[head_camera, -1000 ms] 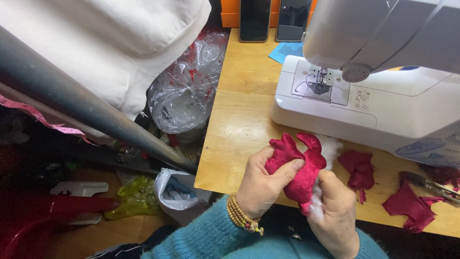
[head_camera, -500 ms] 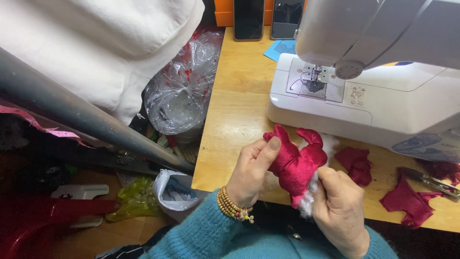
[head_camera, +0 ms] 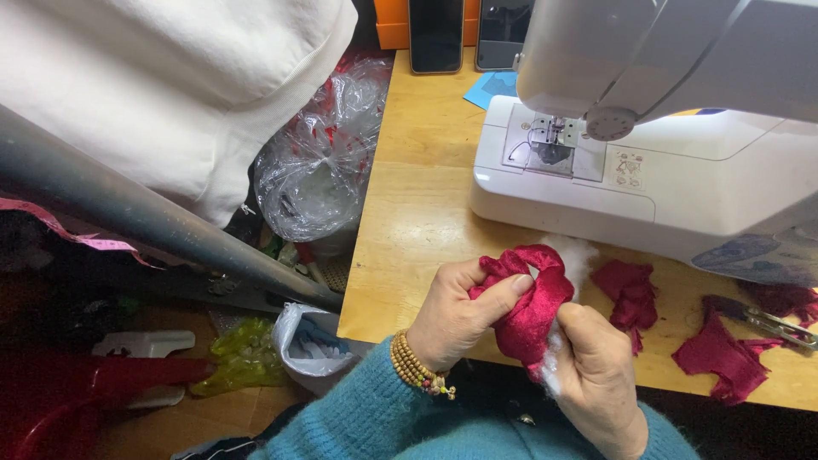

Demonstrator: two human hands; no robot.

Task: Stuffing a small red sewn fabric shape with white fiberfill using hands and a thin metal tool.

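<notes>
My left hand [head_camera: 456, 311] grips the upper part of a dark red satin fabric piece [head_camera: 530, 300], thumb pressed on its top. My right hand [head_camera: 596, 375] holds the lower end of the same piece, where white stuffing [head_camera: 552, 365] shows between the fingers. More white stuffing [head_camera: 573, 254] lies on the wooden table [head_camera: 417, 204] just behind the piece. A bead bracelet [head_camera: 416, 368] sits on my left wrist, above a teal sleeve.
A white sewing machine [head_camera: 648, 162] stands behind my hands. Red fabric scraps [head_camera: 629, 294] [head_camera: 720, 358] and small scissors [head_camera: 767, 319] lie at the right. Two phones [head_camera: 436, 34] lean at the back. Left of the table: clear plastic bag [head_camera: 311, 175], grey pole [head_camera: 153, 221], white cloth [head_camera: 162, 77].
Both hands have worked the red piece: it is more bunched and folded now, its spread lobes gathered under my left thumb. The view has shifted slightly right.
</notes>
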